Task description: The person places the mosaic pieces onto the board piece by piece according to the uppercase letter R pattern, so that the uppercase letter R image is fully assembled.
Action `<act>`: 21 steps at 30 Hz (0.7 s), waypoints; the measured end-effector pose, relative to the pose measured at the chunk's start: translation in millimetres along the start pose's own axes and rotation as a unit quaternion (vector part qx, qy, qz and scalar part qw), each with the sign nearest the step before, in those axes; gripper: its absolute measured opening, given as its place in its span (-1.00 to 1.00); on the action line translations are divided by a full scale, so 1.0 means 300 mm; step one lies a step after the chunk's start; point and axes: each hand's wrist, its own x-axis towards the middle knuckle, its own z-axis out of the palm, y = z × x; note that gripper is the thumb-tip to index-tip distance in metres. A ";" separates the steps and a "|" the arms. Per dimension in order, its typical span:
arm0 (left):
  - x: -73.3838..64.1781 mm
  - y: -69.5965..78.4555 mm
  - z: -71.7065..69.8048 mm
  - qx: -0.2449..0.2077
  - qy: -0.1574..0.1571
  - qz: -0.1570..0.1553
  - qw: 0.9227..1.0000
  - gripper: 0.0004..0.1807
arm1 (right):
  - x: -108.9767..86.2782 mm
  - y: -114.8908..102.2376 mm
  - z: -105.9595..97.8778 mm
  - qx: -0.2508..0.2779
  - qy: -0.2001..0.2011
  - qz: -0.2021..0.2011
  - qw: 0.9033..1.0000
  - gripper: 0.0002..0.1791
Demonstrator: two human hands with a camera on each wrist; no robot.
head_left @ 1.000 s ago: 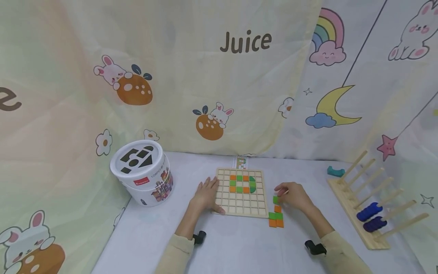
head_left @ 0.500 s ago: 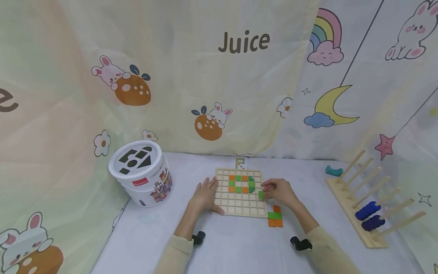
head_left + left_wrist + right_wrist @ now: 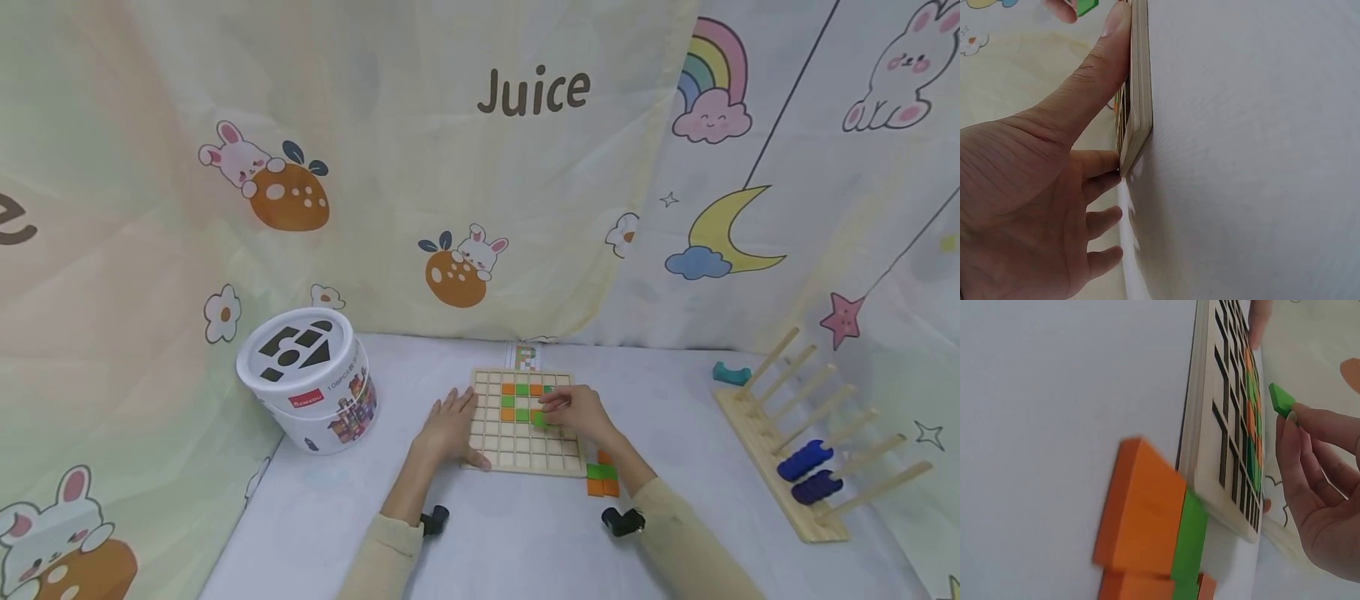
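The wooden grid board (image 3: 517,458) lies on the white table with orange and green tiles set in a ring; a dark green piece shows on it in the right wrist view. My left hand (image 3: 447,433) rests at its left side, the thumb (image 3: 1100,59) along the frame and the fingertips at the edge. Between thumb and finger, my right hand (image 3: 588,412) pinches a green square tile (image 3: 1280,400), raised over the board's patterned part. It hides some set pieces in the head view. Several loose orange and green tiles (image 3: 602,487) lie by the board's near right corner.
Behind the board lies a printed pattern card (image 3: 528,357). A white lidded bucket (image 3: 307,379) stands at the left. On the right are a wooden peg rack (image 3: 780,467) with blue and purple pieces and a teal curved piece (image 3: 731,373). A printed curtain (image 3: 390,167) hangs behind.
My right hand has brought the green tile from the loose pieces on the right leftward over the board. My left hand has stayed at the board's edge.
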 end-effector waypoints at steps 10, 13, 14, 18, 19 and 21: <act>-0.010 0.002 -0.012 0.005 -0.004 0.006 1.000 0.52 | 0.036 -0.039 0.076 0.030 -0.018 -0.008 0.999 -0.72; -0.010 -0.003 -0.012 0.007 -0.005 0.008 1.000 0.53 | 0.046 -0.050 0.097 0.026 -0.021 -0.012 0.999 -0.72; -0.011 -0.004 -0.012 0.006 -0.005 0.009 1.000 0.52 | 0.049 -0.054 0.103 0.023 -0.020 -0.012 0.999 -0.73; -0.005 -0.008 -0.005 0.004 -0.001 0.021 1.000 0.51 | 0.047 -0.075 0.122 0.011 -0.018 -0.010 1.000 -0.74; -0.005 -0.010 -0.003 0.002 0.001 0.024 1.000 0.52 | 0.050 -0.079 0.127 0.010 -0.018 -0.010 1.000 -0.74; -0.006 -0.010 -0.008 -0.001 0.001 0.027 1.000 0.51 | 0.056 -0.087 0.138 0.008 -0.021 -0.007 1.000 -0.73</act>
